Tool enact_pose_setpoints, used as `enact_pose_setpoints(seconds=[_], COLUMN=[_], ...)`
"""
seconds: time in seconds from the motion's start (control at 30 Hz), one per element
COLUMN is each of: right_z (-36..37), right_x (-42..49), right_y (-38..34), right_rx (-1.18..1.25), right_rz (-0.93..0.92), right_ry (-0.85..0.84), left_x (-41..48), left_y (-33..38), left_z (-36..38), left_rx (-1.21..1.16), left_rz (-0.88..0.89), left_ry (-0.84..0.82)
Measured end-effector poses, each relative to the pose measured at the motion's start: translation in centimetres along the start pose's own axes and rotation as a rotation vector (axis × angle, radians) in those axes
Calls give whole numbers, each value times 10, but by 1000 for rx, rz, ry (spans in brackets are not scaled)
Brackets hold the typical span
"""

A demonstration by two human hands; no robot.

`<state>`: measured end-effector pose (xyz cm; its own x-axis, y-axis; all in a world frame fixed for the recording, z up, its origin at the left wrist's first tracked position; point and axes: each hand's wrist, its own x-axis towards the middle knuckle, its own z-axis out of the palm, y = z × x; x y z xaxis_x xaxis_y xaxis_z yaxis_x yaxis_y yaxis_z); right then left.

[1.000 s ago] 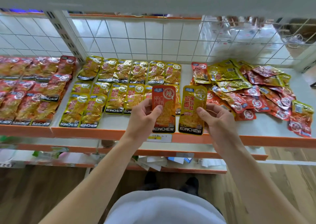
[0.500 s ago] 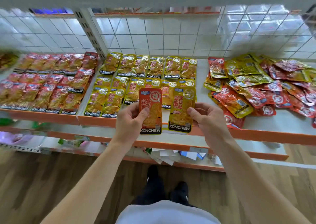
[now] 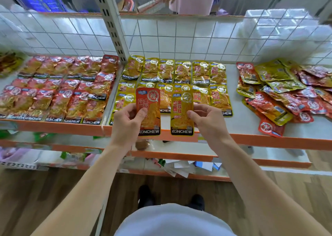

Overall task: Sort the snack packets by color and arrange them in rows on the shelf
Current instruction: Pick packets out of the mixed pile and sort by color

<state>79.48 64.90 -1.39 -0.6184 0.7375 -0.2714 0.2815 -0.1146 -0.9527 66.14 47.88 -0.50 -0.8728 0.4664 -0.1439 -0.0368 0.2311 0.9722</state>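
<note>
Since the earlier frames both hands are sitting slightly farther left along the shelf point(image 3: 251, 140), now in front of the yellow rows, and the two packets they carry are standing a little farther apart.

The left hand point(image 3: 128, 123) is gripping the red packet point(image 3: 148, 109) by its left edge, thumb pressed across the front face, remaining fingers behind. The packet is standing upright, label facing the camera, its lower end just over the orange front lip of the shelf.

The right hand point(image 3: 206, 123) is gripping the yellow packet point(image 3: 181, 113) by its right edge, thumb on the front. This packet is also upright, just right of the red one, a narrow gap between them.

Both held packets are hovering above the near part of the yellow packet rows point(image 3: 179, 73), which are lying flat in the middle of the shelf in two or three ranks, running from the upright post point(image 3: 115, 28) rightward. Left of the post, the red packet rows point(image 3: 59, 90) are lying in overlapping ranks reaching the near edge. At the far right, well apart from the hands, the unsorted pile point(image 3: 287, 95) of mixed red and yellow packets is lying loose and overlapping, one red packet resting at the shelf's near edge.

Lower shelves are showing beneath, holding papers; detail there is too blurred to report.
</note>
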Motion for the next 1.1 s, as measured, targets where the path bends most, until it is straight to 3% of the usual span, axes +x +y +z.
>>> enact_pose_setpoints(seconds=[0.4,0.57,0.77,1.1], right_z=[71,79,74,74], right_x=[9,13,9,13], right_y=[-1,8,8,18], right_rx=[-527,-801,-1079,-1101], right_rz=[-249,-255,-331,-395], right_ry=[207,248,-130,-100], left_x=[33,39,45,50], left_y=[-18,-21,-27,-30], left_z=[-51,-55,-58,-60], left_rx=[-58,-80,-77,-84], left_rz=[7,7,10,16], left_ry=[-125,-165,-188,-212])
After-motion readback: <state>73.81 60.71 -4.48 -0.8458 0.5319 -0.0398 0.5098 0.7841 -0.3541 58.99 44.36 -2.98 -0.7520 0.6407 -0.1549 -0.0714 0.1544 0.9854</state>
